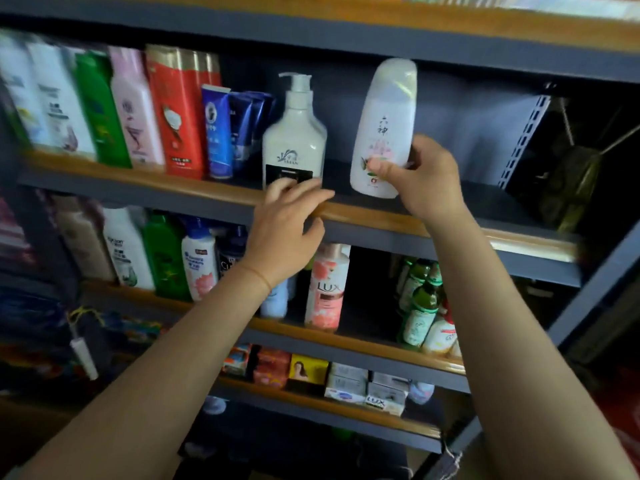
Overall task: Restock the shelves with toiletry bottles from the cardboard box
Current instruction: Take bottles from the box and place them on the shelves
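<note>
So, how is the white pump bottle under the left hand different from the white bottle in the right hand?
The pump bottle has a pump dispenser on top; the held bottle has a smooth rounded top. The pump bottle stands upright on the upper shelf with the left hand touching its base; the held bottle is slightly tilted in the right hand. The pump bottle carries a black label, the held bottle a pink flower. Both are white.

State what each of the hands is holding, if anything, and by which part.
The right hand grips the white bottle by its lower body. The left hand holds nothing; its fingertips touch the pump bottle at its base.
</note>
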Motion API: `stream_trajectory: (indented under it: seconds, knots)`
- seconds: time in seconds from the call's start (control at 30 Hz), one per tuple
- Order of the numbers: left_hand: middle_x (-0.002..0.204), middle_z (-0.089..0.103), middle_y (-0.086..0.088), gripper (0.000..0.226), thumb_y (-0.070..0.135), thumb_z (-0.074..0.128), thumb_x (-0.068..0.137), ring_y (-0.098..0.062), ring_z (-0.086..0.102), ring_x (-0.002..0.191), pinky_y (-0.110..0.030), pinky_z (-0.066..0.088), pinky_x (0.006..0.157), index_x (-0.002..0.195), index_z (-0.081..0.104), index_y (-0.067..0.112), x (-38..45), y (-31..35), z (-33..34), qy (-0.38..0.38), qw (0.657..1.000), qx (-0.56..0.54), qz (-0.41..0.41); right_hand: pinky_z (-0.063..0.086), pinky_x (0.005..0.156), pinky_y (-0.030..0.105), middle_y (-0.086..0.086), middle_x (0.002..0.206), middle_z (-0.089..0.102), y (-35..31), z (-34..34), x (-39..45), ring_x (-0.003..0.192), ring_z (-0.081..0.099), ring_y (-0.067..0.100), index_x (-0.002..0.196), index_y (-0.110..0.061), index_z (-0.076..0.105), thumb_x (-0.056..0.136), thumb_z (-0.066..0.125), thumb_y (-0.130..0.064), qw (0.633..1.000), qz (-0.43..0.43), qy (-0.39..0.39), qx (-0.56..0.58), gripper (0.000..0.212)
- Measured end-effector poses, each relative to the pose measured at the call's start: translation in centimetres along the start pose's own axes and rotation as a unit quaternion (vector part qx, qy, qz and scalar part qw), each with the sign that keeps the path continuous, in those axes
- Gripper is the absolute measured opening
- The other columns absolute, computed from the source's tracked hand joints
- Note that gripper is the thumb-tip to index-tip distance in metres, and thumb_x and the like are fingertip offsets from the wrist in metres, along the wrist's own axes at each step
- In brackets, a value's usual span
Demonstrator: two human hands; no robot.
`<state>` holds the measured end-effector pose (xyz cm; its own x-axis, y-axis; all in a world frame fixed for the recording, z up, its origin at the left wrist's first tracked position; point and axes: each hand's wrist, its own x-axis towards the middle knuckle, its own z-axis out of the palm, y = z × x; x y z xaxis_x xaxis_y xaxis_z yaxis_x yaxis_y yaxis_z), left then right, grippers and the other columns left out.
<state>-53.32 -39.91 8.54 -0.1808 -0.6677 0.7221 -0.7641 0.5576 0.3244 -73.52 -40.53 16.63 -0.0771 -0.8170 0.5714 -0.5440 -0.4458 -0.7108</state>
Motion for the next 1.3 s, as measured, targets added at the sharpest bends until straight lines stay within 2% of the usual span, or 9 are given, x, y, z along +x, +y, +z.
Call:
stream_trajectory:
  seconds: [0.1, 0.3, 0.67, 0.8, 0.87, 0.93, 1.03, 1.13, 1.3]
  knots:
    - [0.137, 0.060, 0.005, 0.044, 0.018, 0.054, 0.088, -0.028, 0.042, 0.126, -0.038, 0.034, 0.108, 0.131, 0.062, 0.022, -0.1, 0.2, 0.3, 0.013, 1.000, 0.016, 0.003, 0.055, 0.080, 0.028, -0.005, 0.107, 0.070, 1.0, 0.2, 2.2, 0.093, 0.066, 0.012, 0.116, -0.018, 0.063, 0.077, 0.081, -0.031, 0.997, 0.024, -0.060, -0.041, 0.045]
    - [0.137, 0.059, 0.008, 0.047, 0.016, 0.054, 0.085, -0.025, 0.040, 0.129, -0.044, 0.037, 0.108, 0.131, 0.061, 0.023, -0.5, 0.0, 0.8, 0.026, 1.000, 0.017, 0.001, 0.056, 0.056, 0.022, 0.000, 0.104, 0.070, 2.3, 0.7, 4.6, 0.078, 0.068, 0.008, 0.116, -0.017, 0.064, 0.082, 0.078, -0.024, 0.977, 0.131, -0.170, 0.004, 0.037]
    - [0.142, 0.054, 0.011, 0.051, 0.016, 0.055, 0.084, -0.022, 0.035, 0.137, -0.052, 0.037, 0.105, 0.134, 0.059, 0.027, -1.0, 0.3, 1.1, 0.026, 1.000, -0.004, -0.016, 0.057, 0.085, 0.038, 0.004, 0.128, 0.064, 2.2, 1.5, 8.1, 0.105, 0.065, 0.022, 0.133, -0.010, 0.051, 0.083, 0.078, -0.023, 0.950, 0.239, -0.197, 0.026, 0.058]
    - [0.147, 0.050, 0.000, 0.052, 0.016, 0.057, 0.085, -0.027, 0.038, 0.138, -0.053, 0.036, 0.109, 0.137, 0.058, 0.020, -1.6, -0.2, 0.6, 0.038, 0.999, -0.028, 0.021, 0.048, 0.101, 0.037, 0.007, 0.143, 0.045, 0.9, 0.3, 5.9, 0.126, 0.049, 0.024, 0.147, -0.008, 0.031, 0.077, 0.079, -0.044, 0.978, 0.155, -0.047, -0.134, 0.092]
    - [0.142, 0.051, -0.007, 0.047, 0.011, 0.059, 0.084, -0.028, 0.043, 0.133, -0.044, 0.036, 0.111, 0.131, 0.062, 0.015, -2.4, -0.5, 0.0, 0.087, 0.995, -0.032, 0.029, 0.048, 0.094, 0.029, 0.006, 0.124, 0.058, 0.0, 0.7, 2.9, 0.113, 0.057, 0.017, 0.131, -0.010, 0.049, 0.082, 0.071, -0.036, 0.991, 0.034, 0.082, -0.102, 0.059]
    - [0.127, 0.058, -0.010, 0.037, 0.007, 0.059, 0.084, -0.028, 0.053, 0.119, -0.036, 0.041, 0.105, 0.120, 0.068, 0.010, -4.2, -1.4, -0.8, 0.138, 0.990, -0.039, 0.011, 0.051, 0.075, 0.029, 0.000, 0.087, 0.064, -1.2, 2.7, -1.3, 0.080, 0.061, 0.009, 0.099, -0.014, 0.061, 0.085, 0.061, -0.021, 0.991, -0.057, 0.119, 0.037, 0.015]
    - [0.104, 0.065, -0.008, 0.027, 0.014, 0.053, 0.087, -0.024, 0.062, 0.095, -0.038, 0.052, 0.084, 0.107, 0.071, 0.009, -9.0, -5.7, -1.6, 0.122, 0.986, -0.076, -0.080, 0.043, 0.053, 0.029, 0.011, 0.062, 0.057, -1.9, 9.6, -7.7, 0.053, 0.051, 0.018, 0.078, -0.017, 0.060, 0.090, 0.056, -0.007, 0.978, -0.035, -0.034, 0.204, 0.016]
    - [0.100, 0.068, -0.002, 0.028, 0.026, 0.050, 0.089, -0.020, 0.065, 0.086, -0.038, 0.055, 0.078, 0.103, 0.072, 0.017, -16.6, -12.1, -2.4, 0.063, 0.965, -0.084, -0.241, 0.040, 0.050, 0.022, -0.001, 0.053, 0.056, -0.3, 19.9, -13.3, 0.044, 0.048, 0.007, 0.073, -0.021, 0.060, 0.094, 0.057, -0.009, 0.956, 0.054, -0.235, 0.167, 0.025]
    - [0.094, 0.065, 0.000, 0.015, 0.012, 0.060, 0.094, -0.025, 0.064, 0.090, -0.031, 0.048, 0.076, 0.100, 0.071, 0.021, -33.6, -22.8, -5.6, -0.014, 0.855, -0.013, -0.517, 0.041, 0.050, 0.024, 0.000, 0.056, 0.059, 2.7, 36.2, -22.5, 0.042, 0.050, 0.002, 0.073, -0.015, 0.061, 0.094, 0.056, -0.010, 0.861, 0.130, -0.487, 0.072, 0.022]
